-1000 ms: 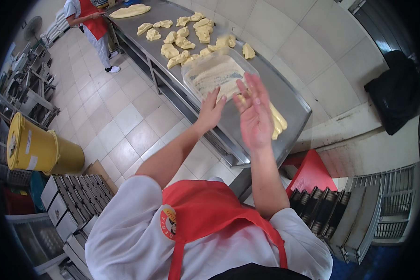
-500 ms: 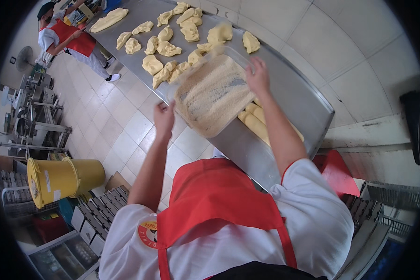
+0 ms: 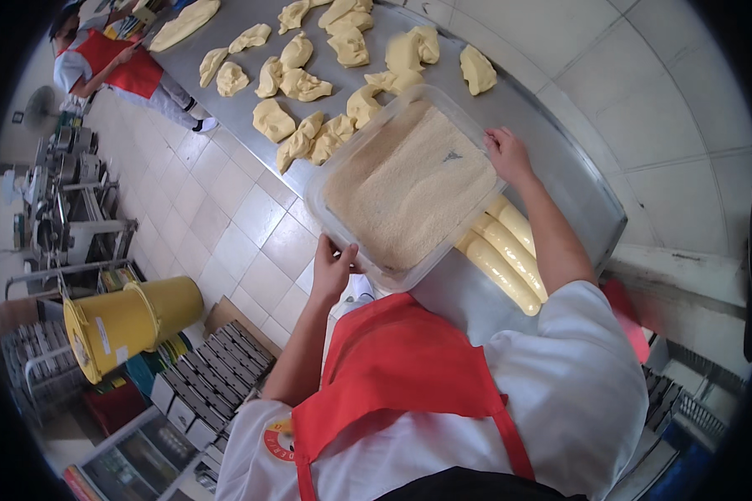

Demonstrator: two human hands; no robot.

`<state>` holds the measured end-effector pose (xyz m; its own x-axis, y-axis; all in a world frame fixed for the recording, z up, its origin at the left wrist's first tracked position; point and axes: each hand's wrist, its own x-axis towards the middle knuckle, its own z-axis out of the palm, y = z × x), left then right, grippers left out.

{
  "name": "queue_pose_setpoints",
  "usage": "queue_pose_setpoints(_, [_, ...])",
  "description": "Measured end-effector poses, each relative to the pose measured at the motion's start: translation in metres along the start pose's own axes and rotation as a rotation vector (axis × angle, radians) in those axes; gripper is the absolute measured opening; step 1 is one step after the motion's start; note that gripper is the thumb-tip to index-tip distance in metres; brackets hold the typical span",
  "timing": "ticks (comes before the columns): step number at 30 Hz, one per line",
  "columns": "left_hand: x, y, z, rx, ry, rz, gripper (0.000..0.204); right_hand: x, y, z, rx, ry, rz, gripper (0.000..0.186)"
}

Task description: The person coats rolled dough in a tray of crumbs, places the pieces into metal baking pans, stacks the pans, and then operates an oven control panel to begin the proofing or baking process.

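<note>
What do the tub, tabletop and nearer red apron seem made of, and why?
Tub: probably plastic, smooth; its walls look see-through. Tabletop: likely stainless steel, satin grey with soft reflections. Nearer red apron: matte cloth, perhaps, judging by its soft folds.

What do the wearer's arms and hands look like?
Left hand and right hand both bare, no gloves visible. Forearms uncovered below short white sleeves; no cables. Round red-and-yellow patch on the shirt's left side.
</note>
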<state>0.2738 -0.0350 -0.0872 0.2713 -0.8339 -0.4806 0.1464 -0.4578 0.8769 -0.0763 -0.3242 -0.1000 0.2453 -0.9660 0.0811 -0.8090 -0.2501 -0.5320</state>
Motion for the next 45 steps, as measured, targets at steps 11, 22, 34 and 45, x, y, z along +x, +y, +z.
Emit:
queue_pose_setpoints(11, [0.016,0.173,-0.032,-0.056,-0.053,0.485,0.014,-0.1,-0.087,-0.121,0.315,0.437,0.291,0.032])
queue_pose_setpoints(22, [0.128,0.189,0.198,0.421,-0.338,0.668,0.03,-0.272,0.002,-0.158,0.198,0.79,0.781,0.041])
queue_pose_setpoints(34, [0.177,0.082,0.388,0.575,-0.688,0.503,0.04,-0.312,0.165,-0.14,0.231,1.018,0.92,0.038])
queue_pose_setpoints(45, [0.151,0.138,0.414,0.352,-0.663,0.217,0.045,-0.333,0.167,-0.172,0.683,0.883,0.838,0.032])
